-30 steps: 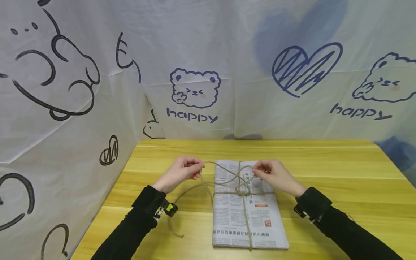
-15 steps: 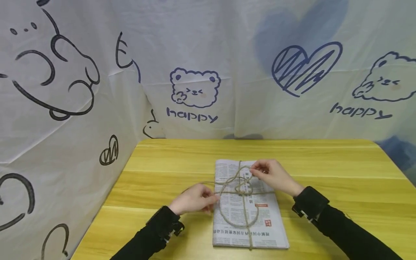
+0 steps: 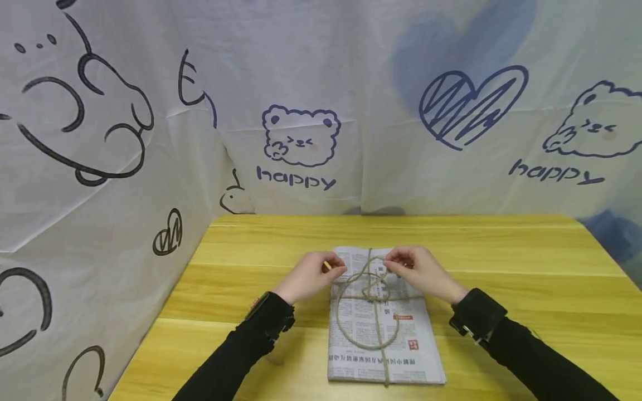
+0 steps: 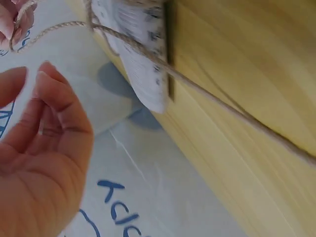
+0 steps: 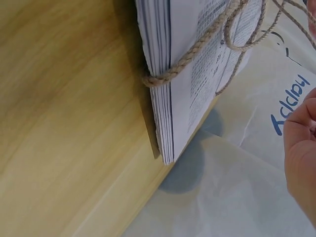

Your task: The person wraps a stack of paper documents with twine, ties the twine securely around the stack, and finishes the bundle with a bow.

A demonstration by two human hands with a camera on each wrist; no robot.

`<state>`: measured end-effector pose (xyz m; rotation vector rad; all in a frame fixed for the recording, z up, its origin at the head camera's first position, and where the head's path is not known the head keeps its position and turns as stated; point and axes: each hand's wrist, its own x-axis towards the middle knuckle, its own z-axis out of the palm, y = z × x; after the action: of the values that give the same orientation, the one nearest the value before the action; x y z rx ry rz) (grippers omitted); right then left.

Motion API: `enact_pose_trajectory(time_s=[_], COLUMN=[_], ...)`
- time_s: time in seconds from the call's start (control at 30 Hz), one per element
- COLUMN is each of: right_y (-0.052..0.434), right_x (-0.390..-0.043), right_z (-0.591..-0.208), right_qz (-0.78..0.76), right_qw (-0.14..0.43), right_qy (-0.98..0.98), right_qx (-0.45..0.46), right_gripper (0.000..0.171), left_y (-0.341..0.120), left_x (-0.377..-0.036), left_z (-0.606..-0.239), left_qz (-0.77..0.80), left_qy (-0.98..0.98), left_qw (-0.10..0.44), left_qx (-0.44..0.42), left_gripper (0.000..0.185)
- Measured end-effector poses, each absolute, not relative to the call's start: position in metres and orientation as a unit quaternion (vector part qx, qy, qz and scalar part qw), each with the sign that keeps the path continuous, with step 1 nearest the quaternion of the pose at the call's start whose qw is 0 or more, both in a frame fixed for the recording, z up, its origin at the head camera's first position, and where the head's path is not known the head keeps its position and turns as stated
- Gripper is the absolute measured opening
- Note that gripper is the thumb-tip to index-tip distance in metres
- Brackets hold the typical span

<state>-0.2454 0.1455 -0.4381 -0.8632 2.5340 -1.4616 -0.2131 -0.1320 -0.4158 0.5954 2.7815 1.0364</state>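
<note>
A flat stack of folded newspapers (image 3: pixel 413 337) lies on the table, with jute twine (image 3: pixel 386 370) crossing it lengthwise and sideways and knotted near the middle. My right hand (image 3: pixel 426 274) pinches a loop of the twine above the upper right of the stack. My left hand (image 3: pixel 310 275) hovers by the stack's upper left edge; in the left wrist view its thumb (image 4: pixel 11 85) and fingertips stand apart with nothing between them. One loose tail of twine (image 3: pixel 368 347) curves in a wide arc over the papers. Another strand (image 4: pixel 212 96) runs out across the table in the left wrist view.
The yellow wood-grain table (image 3: pixel 501 262) extends around the stack. Behind it and along the left side hangs a pale cloth (image 3: pixel 381 184) with drawn bears, hearts and lettering.
My left hand let go of a twine strand, which now curves over the papers. That hand dipped beside the stack, then rose to its upper left. My right hand keeps its pinch, barely moving.
</note>
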Motion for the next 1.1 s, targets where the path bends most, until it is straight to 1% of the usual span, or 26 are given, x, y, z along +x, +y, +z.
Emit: enact_pose_trajectory(time_s=[0.17,0.33,0.4,0.5,0.6,0.67,0.77,0.83,0.87,0.93,1.03,1.1], right_y=[0.144,0.141,0.139,0.137,0.133,0.127,0.115,0.108,0.105,0.101,0.097,0.097], right_x=[-0.248,-0.244,-0.241,-0.233,-0.219,-0.208,-0.191,-0.181,-0.177,-0.171,-0.166,-0.164], right_z=[-0.439,-0.439,-0.439,-0.439,-0.440,-0.441,-0.446,-0.450,-0.452,-0.456,-0.460,-0.460], right_qz=[-0.483,-0.496,-0.504,-0.507,-0.475,-0.434,-0.362,-0.318,-0.298,-0.267,-0.240,-0.236], right_qw=[0.031,0.020,0.012,-0.015,-0.033,-0.022,0.026,0.059,0.072,0.096,0.110,0.113], right_qy=[0.826,0.816,0.815,0.816,0.821,0.821,0.820,0.819,0.819,0.822,0.827,0.829], right_qx=[-0.290,-0.296,-0.285,-0.277,-0.316,-0.370,-0.442,-0.474,-0.485,-0.493,-0.496,-0.494], right_gripper=[0.014,0.013,0.013,0.010,0.005,0.003,0.012,0.018,0.020,0.017,0.008,0.007], left_y=[-0.109,-0.099,-0.099,-0.104,-0.111,-0.116,-0.121,-0.123,-0.123,-0.124,-0.125,-0.126], left_x=[-0.226,-0.233,-0.236,-0.241,-0.246,-0.248,-0.250,-0.250,-0.250,-0.249,-0.247,-0.246], left_z=[-0.413,-0.414,-0.416,-0.420,-0.426,-0.428,-0.431,-0.432,-0.432,-0.432,-0.432,-0.432], left_qz=[0.358,0.364,0.370,0.389,0.416,0.433,0.453,0.462,0.464,0.465,0.463,0.463], left_qy=[0.902,0.896,0.895,0.891,0.885,0.879,0.870,0.865,0.864,0.862,0.861,0.861], left_qw=[0.061,0.054,0.052,0.054,0.059,0.065,0.077,0.083,0.086,0.092,0.094,0.093], left_qx=[0.235,0.249,0.245,0.229,0.202,0.188,0.176,0.176,0.176,0.180,0.187,0.188], left_gripper=[0.027,0.021,0.020,0.022,0.023,0.023,0.023,0.024,0.024,0.025,0.026,0.026])
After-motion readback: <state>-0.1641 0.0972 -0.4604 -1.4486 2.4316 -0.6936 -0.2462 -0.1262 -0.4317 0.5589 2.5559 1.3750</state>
